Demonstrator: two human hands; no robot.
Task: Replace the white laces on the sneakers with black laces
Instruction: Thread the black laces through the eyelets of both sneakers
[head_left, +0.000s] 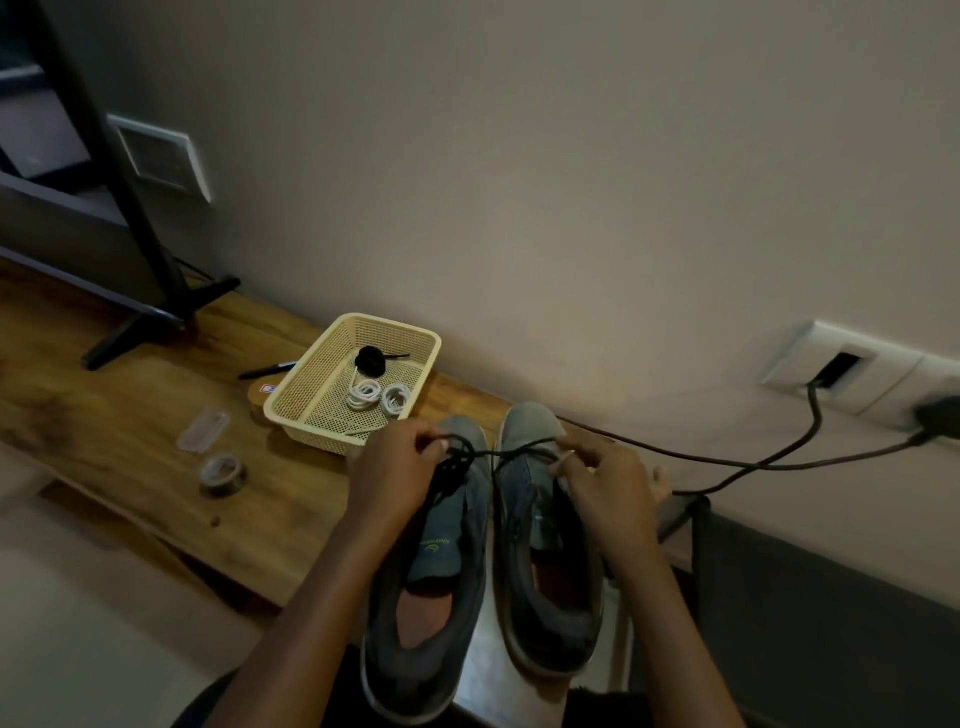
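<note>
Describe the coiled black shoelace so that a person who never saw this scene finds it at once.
A wooden bench runs along the wall; on it, left of the grey sneakers, stands a cream perforated plastic basket. At its far end lies the coiled black shoelace. It is the only dark bundle; the two white lace coils lie nearer the person.

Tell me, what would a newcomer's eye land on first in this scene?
First, the two hands in the middle: the left hand and right hand each pinch a black lace pulled taut between them, over a pair of grey sneakers standing side by side. Behind them on the wooden bench sits a cream basket holding two white lace coils and one black coil.
</note>
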